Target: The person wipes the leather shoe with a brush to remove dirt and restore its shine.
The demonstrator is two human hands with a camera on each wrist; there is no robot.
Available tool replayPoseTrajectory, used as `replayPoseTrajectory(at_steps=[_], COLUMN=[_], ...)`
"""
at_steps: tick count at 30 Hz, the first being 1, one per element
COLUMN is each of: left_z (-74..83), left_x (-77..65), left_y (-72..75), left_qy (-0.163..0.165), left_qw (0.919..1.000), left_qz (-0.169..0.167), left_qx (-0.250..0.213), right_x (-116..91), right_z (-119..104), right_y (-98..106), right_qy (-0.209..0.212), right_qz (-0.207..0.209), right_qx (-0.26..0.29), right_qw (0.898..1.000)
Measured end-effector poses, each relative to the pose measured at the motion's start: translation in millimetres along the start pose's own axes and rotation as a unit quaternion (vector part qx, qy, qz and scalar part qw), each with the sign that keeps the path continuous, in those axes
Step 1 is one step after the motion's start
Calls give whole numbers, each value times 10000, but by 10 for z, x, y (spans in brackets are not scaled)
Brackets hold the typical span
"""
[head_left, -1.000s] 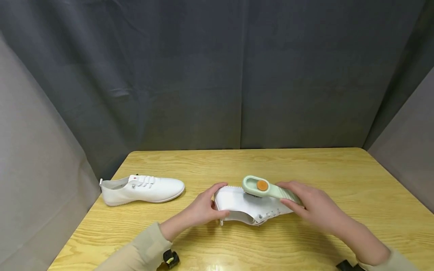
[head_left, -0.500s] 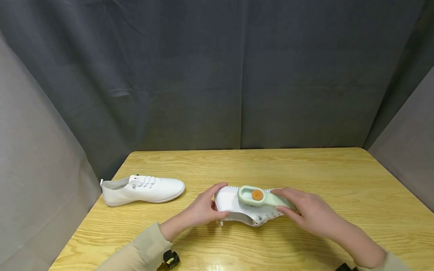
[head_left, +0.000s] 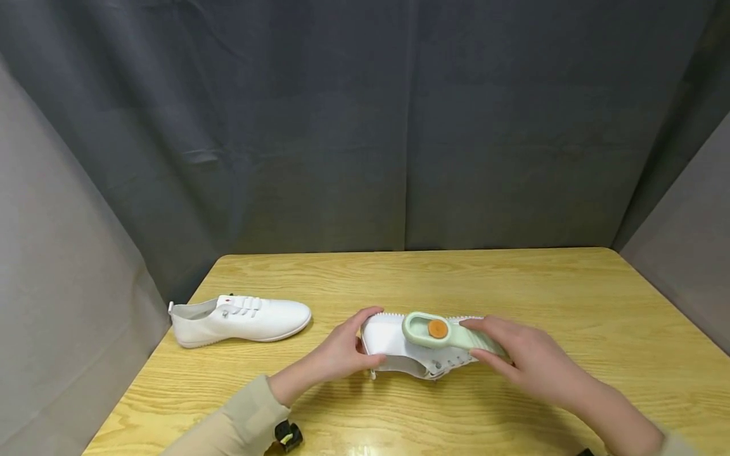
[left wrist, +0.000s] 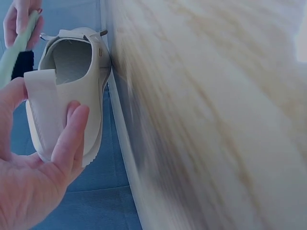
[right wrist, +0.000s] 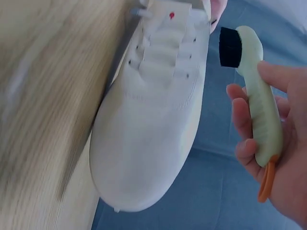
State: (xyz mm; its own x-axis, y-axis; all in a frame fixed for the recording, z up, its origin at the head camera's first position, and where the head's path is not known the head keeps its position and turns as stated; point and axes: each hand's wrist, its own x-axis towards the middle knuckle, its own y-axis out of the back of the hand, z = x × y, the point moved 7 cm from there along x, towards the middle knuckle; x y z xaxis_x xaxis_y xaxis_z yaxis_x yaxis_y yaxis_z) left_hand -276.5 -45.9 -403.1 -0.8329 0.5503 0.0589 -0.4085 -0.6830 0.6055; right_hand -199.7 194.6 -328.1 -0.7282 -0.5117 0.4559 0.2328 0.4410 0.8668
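A white lace-up shoe lies on its side in front of me, sole edge facing away and opening toward me. My left hand grips its heel, thumb and fingers on opposite sides, as the left wrist view also shows. My right hand holds a light green shoe brush with an orange button on its head. In the head view the brush overlaps the shoe's upper side. The right wrist view shows black bristles turned toward the shoe and an orange loop at the handle's end.
A second white shoe stands upright at the left of the wooden table, toe pointing right. Dark curtains hang behind the table, with pale grey panels at the sides.
The brush in my right hand has come nearer over the shoe's side, going left and then slightly back right. My left hand, its shoe and the second shoe stay in place.
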Motion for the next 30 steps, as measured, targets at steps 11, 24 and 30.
replayPoseTrajectory(at_steps=[11, 24, 30], left_z=[-2, 3, -23], left_x=[-2, -9, 5], left_y=[-1, -2, 13], left_qy=[1, 30, 48], left_qw=[9999, 9999, 9999], left_qz=[-115, -149, -141], left_qx=[-73, 33, 18], right_x=[14, 7, -102], right_z=[-100, 346, 118], right_y=[-117, -12, 34], right_qy=[295, -1194, -551], right_qz=[-306, -547, -382], right_qx=[26, 159, 195], right_qw=[9991, 9912, 9976])
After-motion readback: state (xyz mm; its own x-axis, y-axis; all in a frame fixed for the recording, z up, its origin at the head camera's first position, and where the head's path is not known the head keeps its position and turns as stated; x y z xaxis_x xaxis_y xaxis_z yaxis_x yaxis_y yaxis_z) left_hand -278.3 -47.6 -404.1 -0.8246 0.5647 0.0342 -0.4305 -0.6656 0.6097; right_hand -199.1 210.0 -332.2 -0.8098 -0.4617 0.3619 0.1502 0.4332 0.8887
